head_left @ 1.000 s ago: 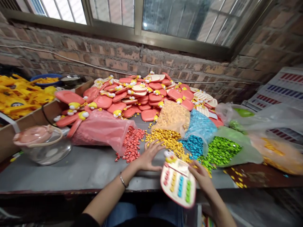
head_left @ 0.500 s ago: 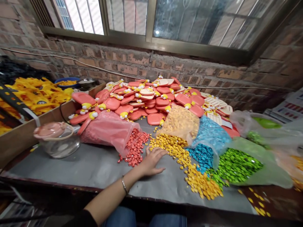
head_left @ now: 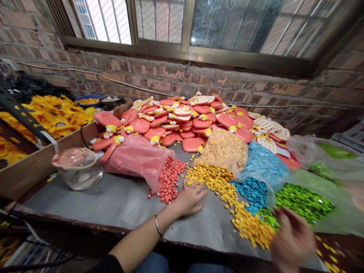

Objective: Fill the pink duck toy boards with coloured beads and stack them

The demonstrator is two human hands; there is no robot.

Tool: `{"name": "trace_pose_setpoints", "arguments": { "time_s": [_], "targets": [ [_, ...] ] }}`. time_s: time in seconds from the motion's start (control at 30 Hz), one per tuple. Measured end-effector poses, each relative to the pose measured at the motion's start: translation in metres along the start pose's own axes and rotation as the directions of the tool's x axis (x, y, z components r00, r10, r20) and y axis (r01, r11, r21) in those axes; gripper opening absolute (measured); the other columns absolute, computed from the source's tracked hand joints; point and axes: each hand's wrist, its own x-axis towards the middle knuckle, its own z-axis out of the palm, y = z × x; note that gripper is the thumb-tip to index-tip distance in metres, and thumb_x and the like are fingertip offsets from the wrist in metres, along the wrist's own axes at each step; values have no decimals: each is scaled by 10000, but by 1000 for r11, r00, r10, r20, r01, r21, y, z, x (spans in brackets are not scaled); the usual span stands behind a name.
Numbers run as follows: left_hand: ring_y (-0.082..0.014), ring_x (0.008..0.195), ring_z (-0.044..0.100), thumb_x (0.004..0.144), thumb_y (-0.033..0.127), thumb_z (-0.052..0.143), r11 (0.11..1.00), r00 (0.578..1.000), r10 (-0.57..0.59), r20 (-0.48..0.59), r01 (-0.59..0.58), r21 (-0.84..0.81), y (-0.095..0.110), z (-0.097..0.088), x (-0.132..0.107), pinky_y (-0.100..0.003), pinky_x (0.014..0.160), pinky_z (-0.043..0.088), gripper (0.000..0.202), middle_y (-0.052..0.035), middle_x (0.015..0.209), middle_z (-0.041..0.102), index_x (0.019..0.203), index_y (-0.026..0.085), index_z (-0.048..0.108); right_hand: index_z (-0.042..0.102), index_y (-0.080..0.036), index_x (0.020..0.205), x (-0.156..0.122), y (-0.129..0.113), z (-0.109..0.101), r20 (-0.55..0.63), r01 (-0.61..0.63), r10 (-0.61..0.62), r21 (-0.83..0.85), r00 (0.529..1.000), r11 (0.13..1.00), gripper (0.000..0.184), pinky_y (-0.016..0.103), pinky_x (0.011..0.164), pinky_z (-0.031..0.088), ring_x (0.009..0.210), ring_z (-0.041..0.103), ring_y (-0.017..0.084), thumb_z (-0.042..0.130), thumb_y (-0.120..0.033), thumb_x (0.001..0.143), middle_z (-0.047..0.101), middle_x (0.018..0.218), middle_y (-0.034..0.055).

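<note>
My left hand (head_left: 190,199), with a bracelet at the wrist, rests on the grey table sheet (head_left: 119,204). Its fingers are spread and hold nothing; their tips touch the edge of the small yellow pieces (head_left: 210,176). Just left of those fingers lie small red pieces (head_left: 169,184), spilling from a pink-tinted plastic bag (head_left: 133,157). At the lower right, my right hand (head_left: 294,240) is blurred, with bent fingers close to the green pieces (head_left: 304,203) and flatter orange-yellow pieces (head_left: 251,225). Whether it holds anything does not show. Blue pieces (head_left: 251,189) lie between the yellow and green heaps.
Behind the bags rises a pile of flat red plastic parts (head_left: 193,144) with yellow-and-white ends. A clear pot with a pink lid (head_left: 79,170) stands at left, beside a cardboard wall (head_left: 65,148). Yellow parts (head_left: 57,113) fill the far left, below a brick wall (head_left: 159,74).
My right hand has come into view at the lower right. My left hand stays by the yellow pieces with its fingers spread. The whole view has shifted slightly.
</note>
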Motion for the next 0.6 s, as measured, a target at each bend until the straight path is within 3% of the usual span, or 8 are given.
{"name": "trace_pose_setpoints", "arguments": {
  "time_s": [0.07, 0.13, 0.2, 0.23, 0.33, 0.4, 0.47, 0.6],
  "targets": [
    [-306, 1281, 402, 904, 393, 551, 1000, 1000, 14, 10, -15, 25, 1, -1, 0, -583, 1079, 177, 417, -92, 1380, 507, 1287, 233, 506, 634, -229, 1108, 25, -27, 84, 189, 168, -173, 46, 967, 985, 273, 402, 752, 523, 879, 640, 251, 561, -374, 888, 660, 1012, 100],
    [-306, 1276, 401, 894, 369, 566, 999, 999, 12, 35, -13, 47, 1, -1, 1, -581, 1073, 193, 378, -98, 1368, 509, 1239, 219, 524, 627, -230, 1138, 49, -58, 173, 510, 347, -369, 142, 777, 927, 266, 389, 823, 514, 930, 629, 235, 525, -302, 903, 660, 1047, 101],
    [-304, 1254, 414, 891, 357, 573, 998, 998, 1, 61, -5, 62, 0, -1, 1, -581, 1059, 214, 338, -105, 1345, 517, 1192, 207, 535, 610, -192, 1185, 66, -85, 259, 711, 495, -517, 269, 477, 826, 312, 375, 918, 481, 1053, 591, 234, 532, -219, 884, 631, 1151, 124],
    [-304, 1238, 425, 888, 356, 577, 998, 998, -3, 70, -2, 66, -2, 0, 2, -578, 1048, 230, 325, -109, 1331, 522, 1172, 201, 540, 597, -164, 1211, 72, -94, 297, 753, 559, -540, 282, 375, 780, 358, 382, 977, 446, 1135, 549, 247, 557, -171, 855, 601, 1213, 144],
    [-306, 1197, 454, 872, 349, 600, 998, 997, -13, 69, 9, 68, -6, 3, 2, -557, 1016, 273, 317, -119, 1279, 546, 1141, 189, 550, 517, -123, 1321, 77, -109, 386, 826, 717, -508, 199, 245, 668, 525, 425, 1068, 351, 1305, 399, 295, 555, -43, 803, 439, 1424, 189],
    [-306, 1186, 460, 872, 336, 599, 997, 998, -26, 57, 21, 76, -10, 5, 2, -548, 1008, 281, 313, -117, 1255, 559, 1146, 192, 554, 525, -128, 1305, 72, -108, 423, 853, 785, -482, 155, 199, 600, 480, 479, 1105, 277, 1378, 290, 318, 483, -19, 839, 323, 1516, 181],
    [-305, 1175, 464, 877, 320, 589, 996, 998, -38, 44, 34, 86, -12, 5, 1, -546, 1005, 282, 299, -110, 1237, 572, 1151, 203, 561, 554, -119, 1248, 67, -105, 444, 876, 823, -460, 151, 145, 548, 384, 504, 1110, 251, 1403, 235, 323, 424, -50, 893, 308, 1531, 173],
    [-297, 1129, 485, 884, 317, 580, 995, 999, -42, 28, 39, 96, -12, 2, 2, -541, 984, 289, 254, -107, 1176, 600, 1110, 200, 575, 583, -110, 1150, 68, -96, 448, 888, 839, -458, 214, 47, 500, 287, 420, 1058, 322, 1326, 359, 268, 388, -93, 939, 538, 1343, 177]
  ]
}}
